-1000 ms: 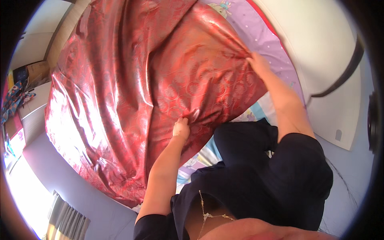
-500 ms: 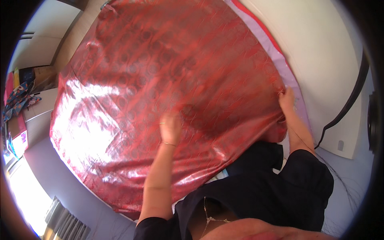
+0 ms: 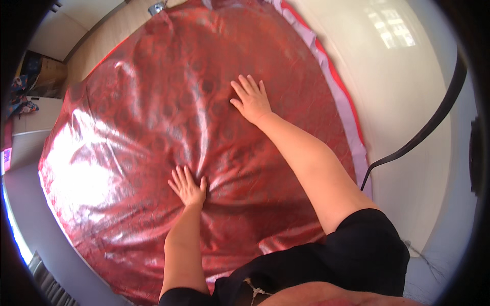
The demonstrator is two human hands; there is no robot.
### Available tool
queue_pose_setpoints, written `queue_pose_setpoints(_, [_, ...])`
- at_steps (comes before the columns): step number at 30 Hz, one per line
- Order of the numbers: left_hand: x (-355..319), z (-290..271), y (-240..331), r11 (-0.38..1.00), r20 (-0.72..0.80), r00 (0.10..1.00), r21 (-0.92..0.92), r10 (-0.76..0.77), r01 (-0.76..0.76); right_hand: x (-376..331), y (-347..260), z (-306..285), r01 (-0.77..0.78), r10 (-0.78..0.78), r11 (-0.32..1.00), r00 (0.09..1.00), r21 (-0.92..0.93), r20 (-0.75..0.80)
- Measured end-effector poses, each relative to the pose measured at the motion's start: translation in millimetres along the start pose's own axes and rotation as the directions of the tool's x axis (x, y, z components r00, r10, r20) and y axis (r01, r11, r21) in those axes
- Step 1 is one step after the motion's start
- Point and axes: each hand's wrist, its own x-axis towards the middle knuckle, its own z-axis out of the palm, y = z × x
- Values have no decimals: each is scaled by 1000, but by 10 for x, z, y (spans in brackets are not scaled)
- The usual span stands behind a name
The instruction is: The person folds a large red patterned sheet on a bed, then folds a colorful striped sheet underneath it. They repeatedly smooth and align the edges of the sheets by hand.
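Head view: the shiny red cover (image 3: pixel 255 168) lies across the bed (image 3: pixel 403 117), with purple sheet (image 3: pixel 348 130) showing along its right edge. Left hand (image 3: pixel 189 193) and right hand (image 3: pixel 253 103) rest spread on it, pinching nothing. Probably thin, soft, slippery; its right hem seems easiest to grasp.

white glare on red sheet (image 3: pixel 219 137)

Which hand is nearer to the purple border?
The right hand, spread higher in the picture on the red cover; the left hand is farther from that border.
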Motion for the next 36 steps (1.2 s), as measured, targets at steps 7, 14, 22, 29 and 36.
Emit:
queue_pose_setpoints(7, [3,60,-34,999,34,999,40,-28,26,998,1014,10,-179,198,972,973,-154,121])
queue_pose_setpoints(14, [-3,51,-67,998,61,998,52,-32,29,980,1101,455,-196,214,963,973,-187,82])
queue_pose_setpoints(22, [218,-345,82,986,381,910,75,-165,148,1041,1091,490,-167,197,958,974,-231,110])
queue_pose_setpoints(29, [1865,-1242,-684,932,-38,954,-204,297,-298,1037,1159,528,-159,177,968,981,-196,80])
queue_pose_setpoints(36, [4792,-1213,-2289,899,-302,865,55,-400,435,1058,1155,567,-146,197,957,962,-252,187])
